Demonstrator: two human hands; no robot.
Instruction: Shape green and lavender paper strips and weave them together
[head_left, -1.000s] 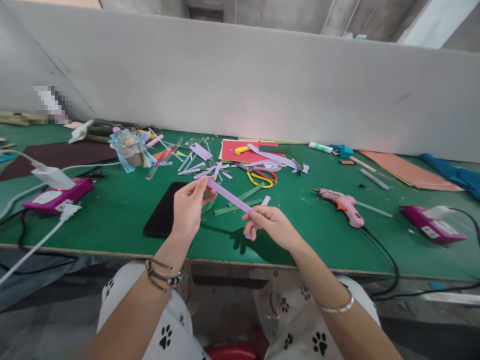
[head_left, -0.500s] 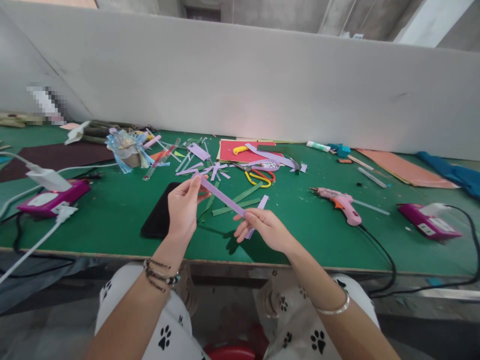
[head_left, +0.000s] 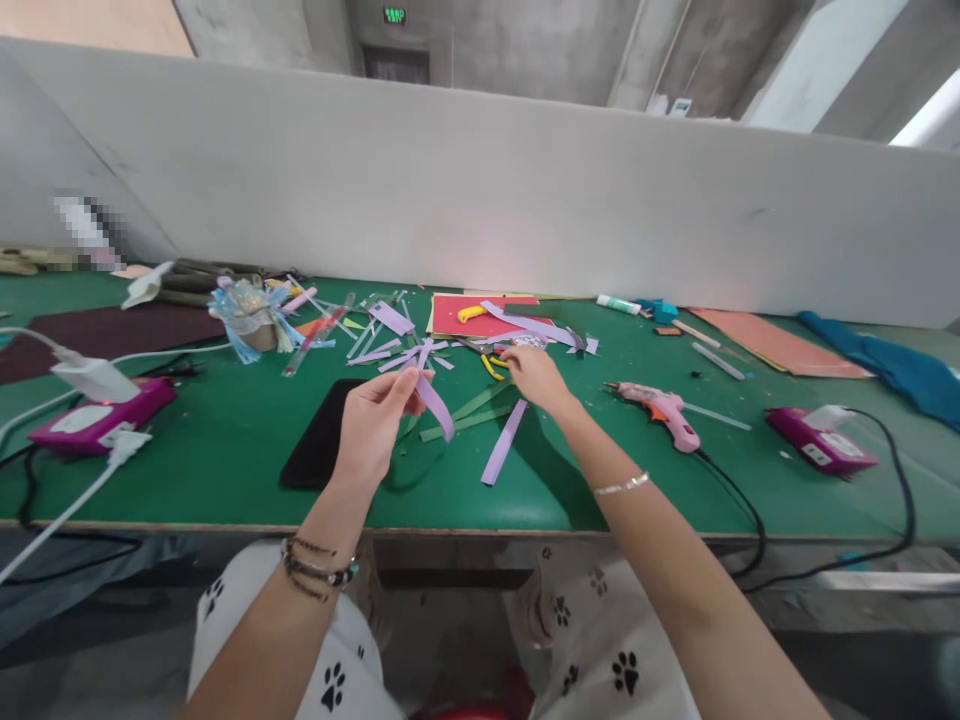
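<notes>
Pinched between the thumb and fingers of my left hand [head_left: 379,420] is a strip of lilac paper [head_left: 436,408], its free end curling down to the right. My right hand [head_left: 536,375] reaches forward, fingers bent onto the handles of the scissors [head_left: 491,368]; the hand hides part of them. Another lilac strip [head_left: 502,445] lies on the green table just below that hand. Between the hands lie green paper strips [head_left: 465,425]. Lilac paper pieces [head_left: 394,318] are scattered beyond my left hand, and a black phone-like slab [head_left: 319,440] lies beside it.
A pink glue gun [head_left: 660,410] with its cord lies at the right, near a purple power socket [head_left: 821,440]. A second purple socket [head_left: 105,415] with white plugs sits left. Behind are red paper [head_left: 444,318], a yellow-handled cutter [head_left: 471,314] and a glue stick [head_left: 619,305].
My right hand has let go of the lilac strip and moved forward to the scissors. The strip's freed end now curls down from my left hand. The view has tilted up slightly.
</notes>
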